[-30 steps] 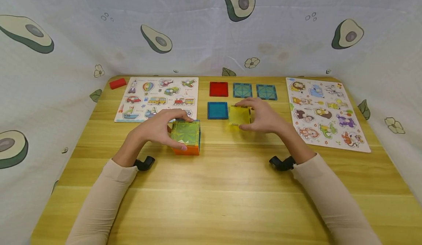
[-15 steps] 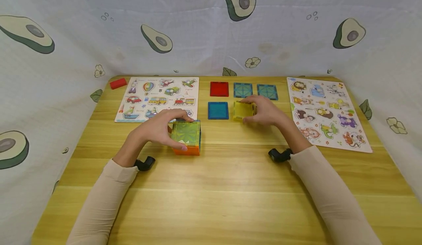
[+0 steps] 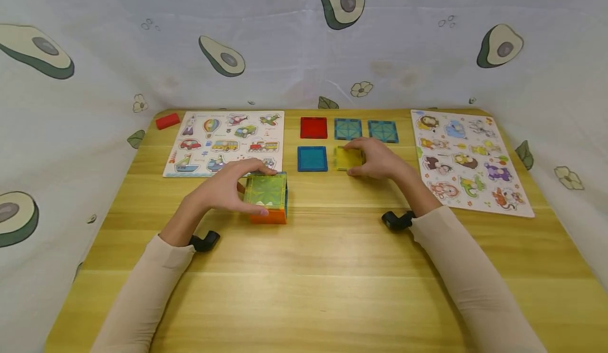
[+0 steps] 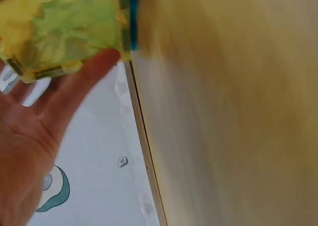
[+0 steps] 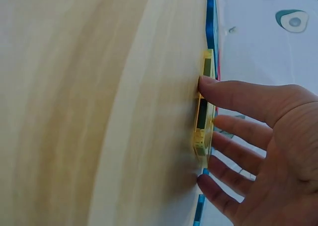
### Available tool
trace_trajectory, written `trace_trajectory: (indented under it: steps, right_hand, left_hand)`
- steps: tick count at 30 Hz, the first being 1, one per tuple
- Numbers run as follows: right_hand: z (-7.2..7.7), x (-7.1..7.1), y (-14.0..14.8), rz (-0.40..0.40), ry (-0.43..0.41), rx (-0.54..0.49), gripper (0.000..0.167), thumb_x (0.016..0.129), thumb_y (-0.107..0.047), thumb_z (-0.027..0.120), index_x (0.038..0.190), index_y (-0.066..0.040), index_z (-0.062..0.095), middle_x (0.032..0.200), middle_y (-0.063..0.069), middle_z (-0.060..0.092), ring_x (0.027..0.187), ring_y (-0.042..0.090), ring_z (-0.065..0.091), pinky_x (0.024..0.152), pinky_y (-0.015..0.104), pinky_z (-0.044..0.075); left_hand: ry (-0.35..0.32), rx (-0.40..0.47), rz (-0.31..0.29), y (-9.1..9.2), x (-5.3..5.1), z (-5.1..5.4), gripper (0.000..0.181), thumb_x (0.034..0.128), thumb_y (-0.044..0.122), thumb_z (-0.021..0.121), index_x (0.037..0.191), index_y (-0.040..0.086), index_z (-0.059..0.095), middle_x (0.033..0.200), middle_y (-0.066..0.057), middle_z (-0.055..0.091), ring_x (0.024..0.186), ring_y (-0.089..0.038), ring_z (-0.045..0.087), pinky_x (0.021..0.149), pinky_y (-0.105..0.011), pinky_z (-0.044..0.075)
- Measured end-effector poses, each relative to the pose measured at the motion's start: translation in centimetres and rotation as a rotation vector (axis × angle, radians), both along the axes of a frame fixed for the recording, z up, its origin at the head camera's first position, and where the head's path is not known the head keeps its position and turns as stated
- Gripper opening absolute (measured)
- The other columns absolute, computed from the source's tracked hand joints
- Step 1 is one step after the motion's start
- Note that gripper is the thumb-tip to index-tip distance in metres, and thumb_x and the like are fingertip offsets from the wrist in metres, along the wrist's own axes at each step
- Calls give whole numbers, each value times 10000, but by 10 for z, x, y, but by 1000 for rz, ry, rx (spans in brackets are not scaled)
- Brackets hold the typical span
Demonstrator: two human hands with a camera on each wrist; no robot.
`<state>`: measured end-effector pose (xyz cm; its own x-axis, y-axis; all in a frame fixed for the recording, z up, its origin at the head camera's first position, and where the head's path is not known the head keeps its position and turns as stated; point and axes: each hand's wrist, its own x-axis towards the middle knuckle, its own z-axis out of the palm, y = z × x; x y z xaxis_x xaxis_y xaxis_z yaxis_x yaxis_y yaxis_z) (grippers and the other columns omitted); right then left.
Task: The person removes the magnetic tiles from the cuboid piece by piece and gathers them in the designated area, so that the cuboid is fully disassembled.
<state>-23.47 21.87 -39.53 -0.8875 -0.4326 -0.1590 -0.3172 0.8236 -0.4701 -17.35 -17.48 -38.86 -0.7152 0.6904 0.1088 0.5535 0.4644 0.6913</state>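
My left hand (image 3: 223, 187) grips a cube (image 3: 267, 192) of see-through magnetic tiles, with thumb at its front and fingers at its back. The cube has a yellow-green top, an orange front and a blue right side. My right hand (image 3: 377, 159) holds a yellow square magnetic tile (image 3: 345, 159) by its edges, low at the table. In the right wrist view, the thumb (image 5: 216, 88) touches the near edge of that tile. A blue square tile (image 3: 312, 159) lies just left of it, a small gap between them.
Behind lie a red tile (image 3: 313, 127) and two teal tiles (image 3: 348, 129). A vehicle puzzle board (image 3: 223, 144) is at the back left, with a red block (image 3: 167, 121) beside it. An animal puzzle board (image 3: 467, 165) lies at the right. An avocado-print cloth (image 3: 285, 36) hangs behind.
My right hand has moved the yellow tile slightly back and right, away from the blue tile's edge, and lowered it to the table. My left hand stays on the cube.
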Motion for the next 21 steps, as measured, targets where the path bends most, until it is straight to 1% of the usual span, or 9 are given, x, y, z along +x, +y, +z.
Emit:
trace_trajectory:
  steps: [5,7,8,10,13,15,18,21]
  right_hand:
    - [2,2,-2,-15,-18,-4,650,897,-228,801,1470,-53,549,1585,204,444,1508,435,313,1252,616,223]
    - [2,4,-2,-20,-20,-8,646,898,-222,798,1468,-48,549,1586,210,439,1508,440,310,1250,620,221]
    - [2,4,-2,-20,-19,-6,643,901,-221,796,1467,-47,549,1585,211,438,1507,440,311,1249,620,223]
    - [1,4,-2,-22,-22,-6,637,905,-219,793,1467,-44,549,1586,212,433,1507,439,312,1251,613,227]
    - [1,4,-1,-15,-20,3,629,916,-216,784,1474,-48,545,1592,209,425,1511,439,307,1254,609,226]
    - [1,3,-1,-12,-17,8,628,919,-215,782,1478,-52,543,1597,208,419,1512,442,302,1254,612,222]
    - [1,4,-2,-8,1,-2,634,919,-223,782,1478,-47,542,1596,209,421,1512,443,304,1252,618,220]
    - [3,8,-2,-14,42,-48,617,917,-246,784,1454,-38,564,1558,205,472,1479,432,364,1236,615,264]
  left_hand:
    - [-16,25,24,-5,7,-5,738,763,440,898,1422,358,576,1450,122,580,1215,-142,581,791,-303,620]
    - [-26,36,28,-6,9,-7,776,774,415,894,1464,335,547,1491,105,555,1250,-162,572,812,-312,622]
    - [-38,43,31,-7,9,-8,794,777,401,894,1480,330,531,1508,101,541,1269,-171,566,829,-315,623]
    - [-84,80,33,-9,11,-9,829,777,346,905,1501,284,507,1532,69,519,1319,-207,551,854,-331,626]
    - [-154,145,44,-12,12,-11,837,760,261,929,1479,225,504,1504,26,534,1353,-265,550,858,-346,631]
    - [-185,180,56,-13,12,-11,829,746,223,942,1452,196,510,1474,8,547,1353,-295,556,838,-353,637]
    - [-197,193,83,-13,12,-12,807,740,219,947,1429,212,527,1445,5,566,1341,-307,569,825,-349,640]
    - [-206,200,102,-12,13,-11,794,739,218,949,1419,243,542,1441,-3,573,1328,-308,577,823,-352,641]
